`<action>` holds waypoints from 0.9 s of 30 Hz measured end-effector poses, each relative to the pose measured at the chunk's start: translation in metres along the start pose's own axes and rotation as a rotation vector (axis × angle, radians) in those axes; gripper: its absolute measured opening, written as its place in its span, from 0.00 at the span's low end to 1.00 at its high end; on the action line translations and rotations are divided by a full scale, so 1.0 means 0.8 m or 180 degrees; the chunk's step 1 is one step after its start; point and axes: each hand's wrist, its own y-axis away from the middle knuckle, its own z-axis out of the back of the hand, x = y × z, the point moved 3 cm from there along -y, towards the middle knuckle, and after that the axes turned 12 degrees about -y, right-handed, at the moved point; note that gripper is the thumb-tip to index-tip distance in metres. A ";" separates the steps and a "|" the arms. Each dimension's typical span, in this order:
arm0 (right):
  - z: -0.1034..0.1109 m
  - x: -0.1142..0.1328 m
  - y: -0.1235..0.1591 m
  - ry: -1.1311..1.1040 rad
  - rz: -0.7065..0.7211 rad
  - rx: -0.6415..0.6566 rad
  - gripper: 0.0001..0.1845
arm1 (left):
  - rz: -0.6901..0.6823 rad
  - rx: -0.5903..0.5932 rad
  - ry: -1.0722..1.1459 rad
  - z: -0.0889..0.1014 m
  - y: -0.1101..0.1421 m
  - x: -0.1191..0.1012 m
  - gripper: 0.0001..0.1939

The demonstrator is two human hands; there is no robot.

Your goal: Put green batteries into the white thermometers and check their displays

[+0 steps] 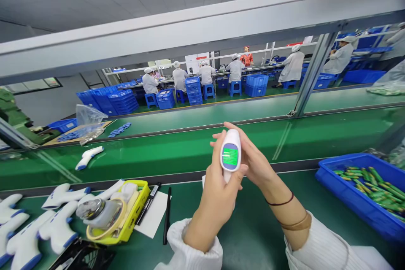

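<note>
White handheld thermometer [230,156] held upright above the bench, display lit green and facing the wearer. Left hand [218,194] closed around the handle, thumb across the front below the display. Right hand [249,156] also closed on the device, fingers curled behind its head.

Nearest on bench, left of hands: white paper sheet [152,219], black pen [166,215] just beside it. Further left: yellow tray [141,215] holding a roll of tape [106,230] and a metal-capped bottle [96,213]. Beyond it, at bench's left edge, a group of white thermometer bodies [58,228] lying flat. To the right: blue crate [348,194] filled with green cylinders [370,185], well apart from hands.

Ahead: green conveyor belt [190,154] crosses the view, one more white thermometer [88,158] lying on it. Grey metal frame [190,38] and upright post [311,76] stand in the line of sight. Past these, co-workers in white coats [180,78] sit at benches among stacked blue crates [123,101].
</note>
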 end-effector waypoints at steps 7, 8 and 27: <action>-0.002 -0.005 0.003 -0.0710 0.0046 -0.0354 0.19 | 0.0006 -0.0035 -0.0228 -0.001 0.010 -0.010 0.40; -0.002 -0.005 0.003 -0.0765 0.0036 -0.0344 0.19 | -0.0037 -0.0086 -0.0278 0.000 0.010 -0.011 0.39; -0.001 -0.007 0.004 -0.1284 0.0065 0.0131 0.12 | -0.0211 -0.0232 -0.0497 0.000 0.016 -0.023 0.33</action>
